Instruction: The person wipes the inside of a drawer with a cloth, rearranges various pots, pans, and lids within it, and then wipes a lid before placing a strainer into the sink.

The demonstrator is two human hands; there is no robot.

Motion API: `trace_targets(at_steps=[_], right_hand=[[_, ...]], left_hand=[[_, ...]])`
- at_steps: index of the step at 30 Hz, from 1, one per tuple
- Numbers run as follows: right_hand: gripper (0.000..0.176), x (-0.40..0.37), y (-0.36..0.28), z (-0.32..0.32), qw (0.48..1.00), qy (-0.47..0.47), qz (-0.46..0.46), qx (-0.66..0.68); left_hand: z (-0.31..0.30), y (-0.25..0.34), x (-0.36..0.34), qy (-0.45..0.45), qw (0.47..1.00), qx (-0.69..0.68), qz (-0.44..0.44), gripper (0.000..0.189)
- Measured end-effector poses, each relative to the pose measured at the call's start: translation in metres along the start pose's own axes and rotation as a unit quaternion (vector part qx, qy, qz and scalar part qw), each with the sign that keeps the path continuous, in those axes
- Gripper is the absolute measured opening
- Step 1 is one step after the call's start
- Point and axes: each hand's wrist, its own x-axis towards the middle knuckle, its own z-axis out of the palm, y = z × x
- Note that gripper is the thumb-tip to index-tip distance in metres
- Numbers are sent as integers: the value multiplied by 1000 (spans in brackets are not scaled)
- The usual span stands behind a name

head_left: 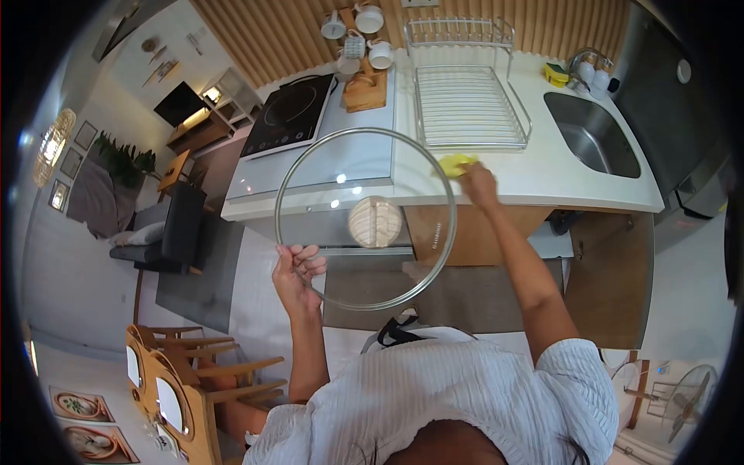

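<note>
My left hand [298, 275] grips the rim of a round glass lid [325, 225] at its lower left. The lid is clear, with a metal rim and a pale wooden knob [375, 222], and it is held up in front of the counter edge. My right hand [478, 186] is closed on a yellow cloth [456, 165], which is at the white countertop [535, 174] just in front of the dish rack. Part of the counter and a cabinet front show through the glass.
A metal dish rack [473, 147] stands behind the cloth, with a sink [593, 132] to its right. At left are a black induction cooktop [288, 116] and a wooden stand [366, 91]. Mugs [369, 18] hang at the back. A cabinet door [608, 271] stands open below.
</note>
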Motion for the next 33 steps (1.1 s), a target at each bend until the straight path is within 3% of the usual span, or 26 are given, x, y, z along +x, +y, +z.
trace_targets(at_steps=[1,3,4,6,7,8,9,11,12,16,19,21,23,25,27,29,33], right_hand=[[25,-2,12,-9,991,60,47,110],[24,2,10,-60,924,54,211,313],[24,3,-1,-84,926,56,211,309],[21,-6,-25,-123,840,113,167,503],[21,-7,-34,-136,842,120,169,497],[21,-9,-44,-145,912,149,22,382],[21,-13,-55,-153,945,171,-123,249],[25,-17,-82,-166,934,78,-168,305],[33,-17,-82,-157,914,13,-148,377],[44,-11,-97,-166,927,41,-205,312],[53,-10,-143,-181,920,-126,-304,210],[53,-15,-166,-193,910,-175,-362,104],[52,-15,-163,-193,906,-185,-358,129],[51,-22,-149,-204,930,-136,-299,164],[52,-33,-114,-209,945,5,-251,211],[46,-48,-90,-215,962,111,-127,214],[48,-39,-113,-206,964,148,-113,191]], left_hand=[[2,-1,1,-12,1000,-4,-4,37],[8,-4,4,-25,1000,-11,-12,37],[14,-5,5,-46,999,-5,-17,37],[30,-9,8,-75,997,15,-22,38],[41,-12,9,-83,996,14,-27,38],[52,-13,10,-105,994,23,-29,38],[62,-15,10,-129,991,33,-33,39],[80,-19,10,-182,982,36,-35,38],[88,-19,11,-220,974,39,-31,37],[115,-18,16,-302,952,36,-37,37],[127,-20,19,-341,939,46,-27,37],[136,-28,25,-352,934,46,-35,39],[140,-29,20,-362,930,33,-51,39],[135,-23,18,-364,929,23,-66,39],[131,-14,17,-363,929,16,-61,39],[127,-11,24,-371,926,6,-68,39],[131,-11,23,-387,921,9,-50,38]])
